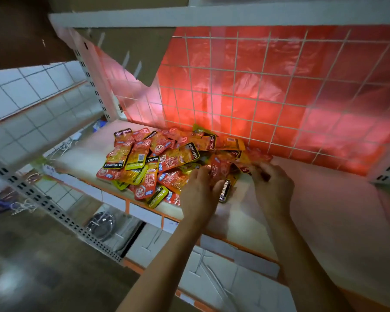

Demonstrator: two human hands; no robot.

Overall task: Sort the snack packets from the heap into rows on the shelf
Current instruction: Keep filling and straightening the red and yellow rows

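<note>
Left hand is laid on the near right side of the heap, at the centre of the frame. Its fingers are fairly straight and spread over the packets, and nothing is seen to be enclosed. A black-ended packet lies just beside the thumb. The right hand is set at the heap's right edge with its fingers curled. The view is blurred there, so it cannot be told whether a packet is pinched.

The heap is carried on the shelf, left of centre, with its far side against the wire grid at the back. The packets are piled in mixed red, orange and yellow-green, overlapping and turned in all directions.

Both hands are judged to be placed at the right side because the shelf surface to the right of the frame is where packets can be drawn off and lined up. No rows are seen yet, so the sorting is judged to be at its beginning. The glossy packets may be expected to slide over one another when pulled.
</note>
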